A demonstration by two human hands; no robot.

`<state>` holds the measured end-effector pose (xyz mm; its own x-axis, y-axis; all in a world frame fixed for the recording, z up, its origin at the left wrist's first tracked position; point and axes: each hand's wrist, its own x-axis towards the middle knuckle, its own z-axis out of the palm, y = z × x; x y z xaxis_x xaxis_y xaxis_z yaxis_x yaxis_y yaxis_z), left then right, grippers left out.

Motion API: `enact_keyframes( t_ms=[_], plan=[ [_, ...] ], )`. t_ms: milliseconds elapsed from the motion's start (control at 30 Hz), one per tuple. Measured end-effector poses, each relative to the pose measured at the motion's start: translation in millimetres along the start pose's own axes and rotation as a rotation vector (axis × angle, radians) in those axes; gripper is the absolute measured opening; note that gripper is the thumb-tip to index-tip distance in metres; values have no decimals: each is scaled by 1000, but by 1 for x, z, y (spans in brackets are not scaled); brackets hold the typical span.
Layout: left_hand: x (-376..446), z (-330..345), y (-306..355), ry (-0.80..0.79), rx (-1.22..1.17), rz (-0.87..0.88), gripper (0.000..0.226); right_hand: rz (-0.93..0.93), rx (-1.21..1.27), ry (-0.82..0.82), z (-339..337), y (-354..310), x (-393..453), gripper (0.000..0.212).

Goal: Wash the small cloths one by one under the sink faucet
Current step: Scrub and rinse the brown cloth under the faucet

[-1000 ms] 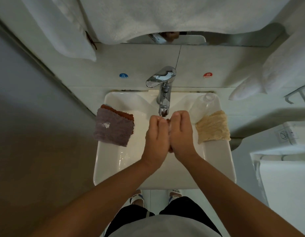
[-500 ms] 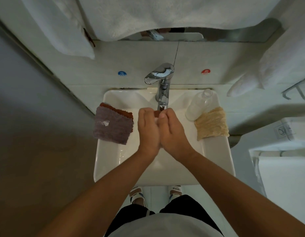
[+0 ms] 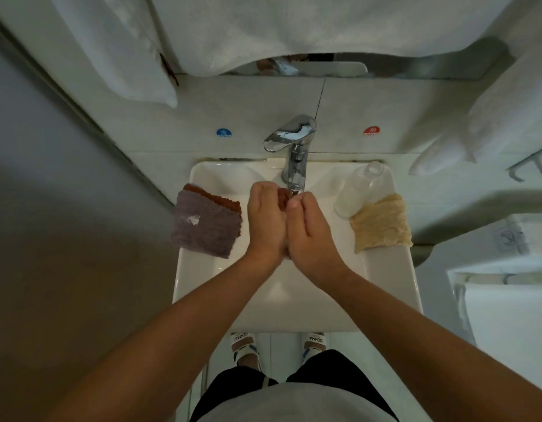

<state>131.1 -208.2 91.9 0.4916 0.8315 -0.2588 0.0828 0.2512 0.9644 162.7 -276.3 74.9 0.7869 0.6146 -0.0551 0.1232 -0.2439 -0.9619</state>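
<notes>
My left hand (image 3: 266, 221) and my right hand (image 3: 311, 231) are pressed together over the white sink (image 3: 291, 293), just under the chrome faucet (image 3: 295, 153). Between them they grip a small reddish-brown cloth (image 3: 284, 197); only a bit of it shows between the fingers. A purple-grey cloth (image 3: 206, 228) lies folded on the sink's left rim, on top of a rust-coloured cloth (image 3: 215, 196). On the right rim lies a cream cloth (image 3: 380, 223).
A clear plastic bottle (image 3: 362, 190) stands at the sink's back right corner, next to the cream cloth. White towels (image 3: 294, 28) hang above the sink and at the right. A grey wall runs along the left. A white fixture (image 3: 507, 300) stands at the right.
Both hands have slid back toward the faucet spout and rubbed against each other, with the reddish cloth now showing more between the fingers. The cloths on the rims have not moved.
</notes>
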Motion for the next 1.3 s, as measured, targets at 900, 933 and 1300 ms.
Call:
enact_keyframes(
  t_ms=[900, 933, 1300],
  plan=[
    [-10, 0, -26, 113, -110, -121, 22, 141, 41, -32, -4, 8, -4, 24],
    [-14, 3, -27, 76, -84, -117, 23, 187, 65, 12, -5, 8, -1, 24],
    [-11, -22, -33, -255, 132, -26, 15, 226, 228, 15, -31, 8, 9, 14]
  ],
)
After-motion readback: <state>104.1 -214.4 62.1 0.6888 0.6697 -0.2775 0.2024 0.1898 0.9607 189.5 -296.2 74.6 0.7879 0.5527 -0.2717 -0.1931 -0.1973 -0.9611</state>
